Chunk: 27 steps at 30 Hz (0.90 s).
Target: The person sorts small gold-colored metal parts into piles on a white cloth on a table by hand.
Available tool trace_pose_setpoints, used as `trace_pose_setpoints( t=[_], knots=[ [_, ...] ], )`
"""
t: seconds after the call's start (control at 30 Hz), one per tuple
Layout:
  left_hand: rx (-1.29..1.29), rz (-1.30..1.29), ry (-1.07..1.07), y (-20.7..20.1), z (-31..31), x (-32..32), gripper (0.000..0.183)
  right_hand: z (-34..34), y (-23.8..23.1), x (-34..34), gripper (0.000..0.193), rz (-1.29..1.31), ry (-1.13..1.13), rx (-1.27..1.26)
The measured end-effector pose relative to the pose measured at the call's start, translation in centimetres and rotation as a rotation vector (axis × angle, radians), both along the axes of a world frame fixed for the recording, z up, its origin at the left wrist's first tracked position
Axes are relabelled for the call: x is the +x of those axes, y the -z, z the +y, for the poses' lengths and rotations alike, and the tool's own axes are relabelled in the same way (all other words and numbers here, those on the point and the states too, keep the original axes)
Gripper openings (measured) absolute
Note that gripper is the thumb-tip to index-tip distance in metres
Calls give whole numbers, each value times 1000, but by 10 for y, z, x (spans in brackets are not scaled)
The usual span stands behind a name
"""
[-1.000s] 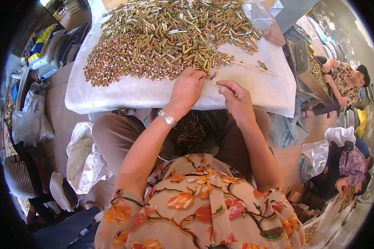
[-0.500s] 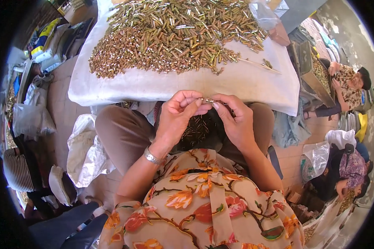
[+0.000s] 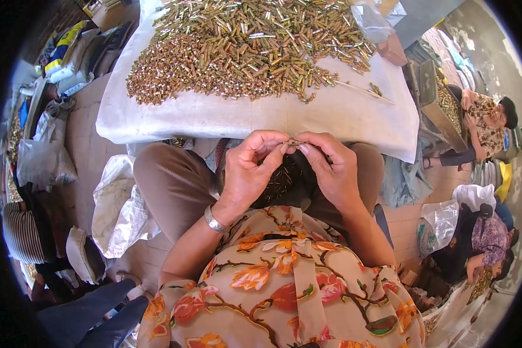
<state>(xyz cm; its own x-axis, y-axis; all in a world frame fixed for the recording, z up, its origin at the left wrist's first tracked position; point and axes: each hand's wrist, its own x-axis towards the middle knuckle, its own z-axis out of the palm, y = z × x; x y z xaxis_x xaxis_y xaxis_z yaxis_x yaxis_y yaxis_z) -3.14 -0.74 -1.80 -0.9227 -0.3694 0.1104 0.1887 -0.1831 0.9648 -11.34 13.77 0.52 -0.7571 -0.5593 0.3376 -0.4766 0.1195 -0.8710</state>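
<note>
My left hand [image 3: 245, 171] and my right hand [image 3: 335, 169] meet above my lap, just off the near edge of the table. Thumb and fingers of both are pinched on one small brass-coloured metal fastener [image 3: 294, 142], mostly covered by the fingertips. Below them, a dark container or cloth [image 3: 281, 184] between my knees holds several slim metal pieces. On the white-covered table [image 3: 226, 120] ahead lies a big heap of long metal sleeves [image 3: 272, 43]. Small shiny metal rings or nuts [image 3: 168, 78] make up its near left part.
A thin stick [image 3: 362, 91] lies right of the heap, near a clear plastic bag [image 3: 370, 23] and a reddish block [image 3: 392, 50]. Beyond the table's right side, a person [image 3: 486, 119] sits by a wooden tray [image 3: 435, 107]. A white sack [image 3: 107, 203] lies left of my knee.
Both hands have shifted slightly right, and their fingertips have drawn closer together. Less of the metal fastener shows between them now.
</note>
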Motion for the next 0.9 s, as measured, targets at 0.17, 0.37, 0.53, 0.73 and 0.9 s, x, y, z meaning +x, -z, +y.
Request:
trace_pose_setpoints(
  t=[0.17,0.37,0.53,0.73,0.9],
  knots=[
    [147,-40,361,-19,-26,2,15,22,-18,-14,16,-601,-281,63],
    [387,-62,689,-7,-33,-2,16,23,-16,-10,20,-885,-448,-12],
    [471,-118,475,10,-23,-9,12,18,-1,-8,21,-731,-253,-62],
    [-101,-364,227,19,-42,-50,15,-1,10,-51,21,-1364,-89,-374],
    [-1029,-163,-317,46,-43,-101,14,-30,55,-133,16,-378,15,49]
  ],
)
